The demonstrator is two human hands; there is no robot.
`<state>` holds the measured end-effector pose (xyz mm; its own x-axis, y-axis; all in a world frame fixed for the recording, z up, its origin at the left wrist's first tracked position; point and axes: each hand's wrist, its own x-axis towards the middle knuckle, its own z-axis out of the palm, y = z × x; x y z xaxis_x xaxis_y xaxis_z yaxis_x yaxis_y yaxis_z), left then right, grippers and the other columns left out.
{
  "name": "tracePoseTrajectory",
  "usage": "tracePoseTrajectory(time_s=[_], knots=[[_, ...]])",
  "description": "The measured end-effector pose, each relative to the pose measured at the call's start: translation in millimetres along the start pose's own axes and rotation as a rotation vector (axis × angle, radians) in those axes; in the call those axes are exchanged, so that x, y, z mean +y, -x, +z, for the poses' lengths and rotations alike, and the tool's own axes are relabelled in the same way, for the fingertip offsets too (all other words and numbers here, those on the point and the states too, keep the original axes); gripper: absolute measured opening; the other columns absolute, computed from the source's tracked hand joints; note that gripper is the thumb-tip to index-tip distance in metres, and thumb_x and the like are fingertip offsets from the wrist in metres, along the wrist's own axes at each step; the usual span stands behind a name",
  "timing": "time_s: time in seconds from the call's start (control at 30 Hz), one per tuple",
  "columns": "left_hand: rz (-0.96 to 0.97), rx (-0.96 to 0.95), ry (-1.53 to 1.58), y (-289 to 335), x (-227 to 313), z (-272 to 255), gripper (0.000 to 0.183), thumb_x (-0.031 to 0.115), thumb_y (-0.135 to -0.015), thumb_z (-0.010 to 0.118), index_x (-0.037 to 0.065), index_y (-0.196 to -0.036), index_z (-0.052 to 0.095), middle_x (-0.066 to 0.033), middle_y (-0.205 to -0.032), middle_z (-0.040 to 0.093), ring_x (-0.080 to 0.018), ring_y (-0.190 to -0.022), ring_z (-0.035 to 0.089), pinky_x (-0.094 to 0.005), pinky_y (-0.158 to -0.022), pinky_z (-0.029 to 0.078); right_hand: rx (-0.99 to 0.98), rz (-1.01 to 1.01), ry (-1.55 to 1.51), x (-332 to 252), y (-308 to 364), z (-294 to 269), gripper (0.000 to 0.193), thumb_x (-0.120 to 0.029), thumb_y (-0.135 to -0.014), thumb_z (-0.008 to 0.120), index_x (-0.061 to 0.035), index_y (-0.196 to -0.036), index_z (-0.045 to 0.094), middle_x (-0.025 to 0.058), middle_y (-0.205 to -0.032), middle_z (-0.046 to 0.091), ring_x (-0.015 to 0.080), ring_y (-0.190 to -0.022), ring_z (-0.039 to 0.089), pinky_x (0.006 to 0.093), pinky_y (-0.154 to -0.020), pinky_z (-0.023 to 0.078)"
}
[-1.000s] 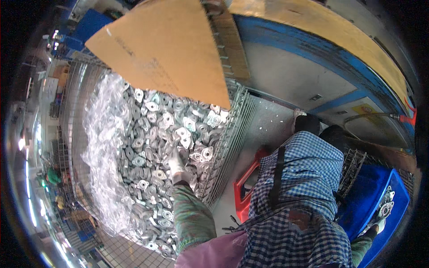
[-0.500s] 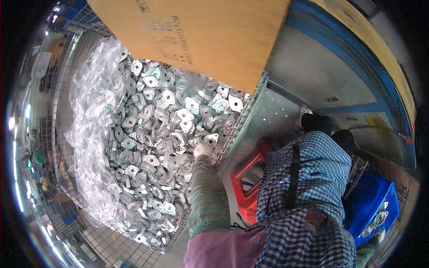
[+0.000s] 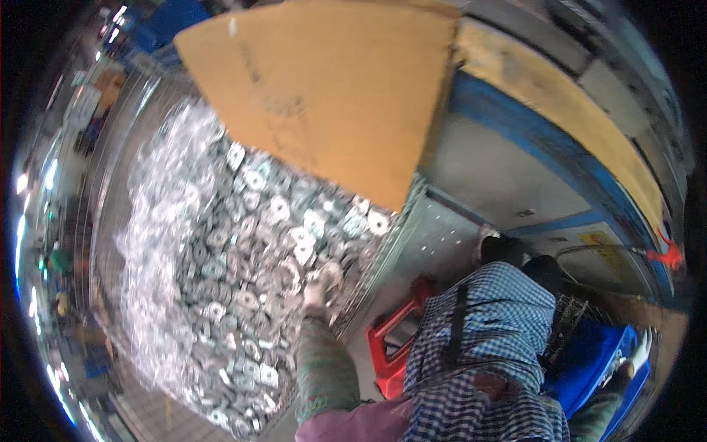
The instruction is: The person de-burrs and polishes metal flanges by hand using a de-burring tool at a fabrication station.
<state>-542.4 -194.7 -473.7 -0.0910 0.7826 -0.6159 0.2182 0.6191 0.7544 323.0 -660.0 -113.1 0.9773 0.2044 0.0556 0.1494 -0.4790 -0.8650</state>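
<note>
My left hand (image 3: 315,292), in a pale glove, reaches down into a heap of grey metal flanged housings (image 3: 250,298). Its fingers touch or lie right beside one round-bored housing (image 3: 331,275); blur hides whether they are closed on it. Over on the right, my right hand (image 3: 632,361), with whitish fingertips, is at the far right side of a blue plastic bin (image 3: 578,361). Its fingers are smeared, so I cannot make out their grip. A little metal shows inside the bin, mostly hidden by my right arm.
Crumpled clear plastic sheeting (image 3: 158,243) lines the left of the wire mesh cage. A brown cardboard sheet (image 3: 317,88) covers its far part. Between cage and apron stands a red plastic stool or frame (image 3: 387,353). A grey and blue panel (image 3: 515,169) rises beyond my feet.
The whole view has shifted, so the heap sits lower in the picture. My right hand has moved forward along the blue bin. My left hand stays at the heap.
</note>
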Motion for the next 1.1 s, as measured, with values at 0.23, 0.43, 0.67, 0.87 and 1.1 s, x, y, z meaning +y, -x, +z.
tracePoseTrajectory(time_s=[0.23,0.43,0.67,0.87,1.1], knots=[[-0.091,-0.125,0.573,111,203,109,0.036,0.026,-0.079,0.064,0.007,-0.109,0.054,-0.0046,-0.093,0.059,-0.0175,-0.078,0.057,-0.0288,-0.067,0.048,-0.002,0.111,-0.223,-65,65,95,0.031,-0.018,-0.089,0.049,-0.0113,-0.119,0.052,0.0016,-0.114,0.054,0.014,-0.1,0.052,0.029,-0.079,0.042],[0.124,-0.412,0.5,178,333,199,0.044,0.019,-0.08,0.063,0.004,-0.118,0.046,-0.0076,-0.114,0.051,-0.0239,-0.099,0.052,-0.0398,-0.085,0.044,0.032,-0.026,-0.216,-28,82,97,0.029,-0.018,-0.089,0.051,-0.0089,-0.116,0.054,0.0028,-0.115,0.055,0.0143,-0.097,0.054,0.0255,-0.078,0.044],[0.841,-0.536,0.259,234,488,318,0.027,0.01,-0.08,0.057,0.0,-0.105,0.056,-0.0003,-0.084,0.059,-0.0095,-0.078,0.056,-0.0225,-0.067,0.045,0.083,0.042,-0.228,-47,115,105,0.027,-0.003,-0.088,0.047,0.0033,-0.114,0.051,0.0114,-0.114,0.055,0.0186,-0.101,0.053,0.0276,-0.09,0.041],[1.95,0.347,-0.582,228,580,379,0.029,0.009,-0.07,0.059,0.007,-0.1,0.059,-0.0105,-0.061,0.053,-0.0294,-0.063,0.053,-0.0425,-0.058,0.041,0.04,-0.1,-0.238,-103,94,152,0.026,-0.004,-0.086,0.05,0.0022,-0.111,0.054,0.0106,-0.109,0.058,0.0185,-0.1,0.054,0.0287,-0.091,0.04],[1.926,0.07,-1.075,233,628,412,0.018,0.007,-0.072,0.051,0.007,-0.09,0.057,-0.0102,-0.066,0.057,-0.028,-0.064,0.057,-0.0402,-0.06,0.045,0.049,-0.398,0.005,-193,43,215,0.021,-0.007,-0.084,0.053,0.0013,-0.103,0.057,0.0133,-0.102,0.06,0.0235,-0.097,0.057,0.031,-0.087,0.042]])
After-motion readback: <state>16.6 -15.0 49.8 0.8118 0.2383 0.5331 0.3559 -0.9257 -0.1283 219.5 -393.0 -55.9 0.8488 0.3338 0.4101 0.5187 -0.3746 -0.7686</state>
